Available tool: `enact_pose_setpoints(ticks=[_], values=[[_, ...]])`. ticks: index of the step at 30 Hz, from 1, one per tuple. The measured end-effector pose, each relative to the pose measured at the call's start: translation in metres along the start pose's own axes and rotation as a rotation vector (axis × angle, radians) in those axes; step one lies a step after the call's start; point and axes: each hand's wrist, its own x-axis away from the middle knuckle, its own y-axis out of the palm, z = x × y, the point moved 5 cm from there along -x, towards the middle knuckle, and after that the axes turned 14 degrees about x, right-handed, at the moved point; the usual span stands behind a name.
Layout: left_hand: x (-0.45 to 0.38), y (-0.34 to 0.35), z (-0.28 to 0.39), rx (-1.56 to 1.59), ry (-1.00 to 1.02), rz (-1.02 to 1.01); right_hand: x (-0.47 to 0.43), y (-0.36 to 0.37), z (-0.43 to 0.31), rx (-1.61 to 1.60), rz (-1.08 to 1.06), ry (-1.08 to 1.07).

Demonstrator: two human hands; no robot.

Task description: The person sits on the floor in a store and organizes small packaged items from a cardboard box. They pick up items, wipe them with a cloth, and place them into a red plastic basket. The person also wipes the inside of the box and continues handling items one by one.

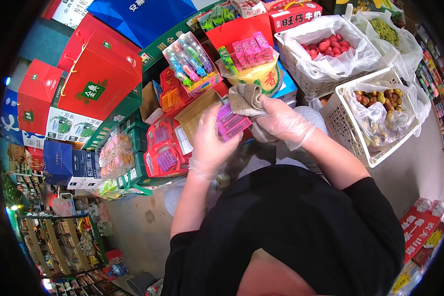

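Note:
Both hands wear thin clear plastic gloves. My left hand [216, 142] holds several small purple and pink packs [232, 124] together in front of my lap. From the right, my right hand [285, 118] grips a folded grey-brown cloth [247, 100], which lies against the top of the packs. Just behind my left hand is an open cardboard box [198, 114]. Beside it, red-framed clear bags [162, 159] contain similar purple packs. Pink packs and a green one [227, 60] stand on a clear sack of yellow grain [268, 74] beyond the cloth.
Red gift boxes [100, 74] are stacked at the left. A display box of colourful candy tubes [192, 61] stands ahead. White plastic crates [372, 161] with fruit are at the right, one with red fruit [329, 46]. Wrapped pastries [116, 155] lie near my left arm; a shelf rack [63, 244] stands lower left.

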Motion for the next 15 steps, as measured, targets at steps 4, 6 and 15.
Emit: enact_pose_setpoints(ticks=[4,6,15], values=[[0.001,0.004,-0.001,-0.019,-0.064,0.03,0.0,0.003,0.01,0.009,-0.023,0.011],[0.003,0.002,0.0,-0.018,-0.063,0.046,0.004,-0.006,-0.003,0.077,-0.124,0.06],[0.004,-0.002,-0.008,-0.071,-0.06,0.08,0.002,-0.034,-0.035,-0.399,-0.145,0.264]])
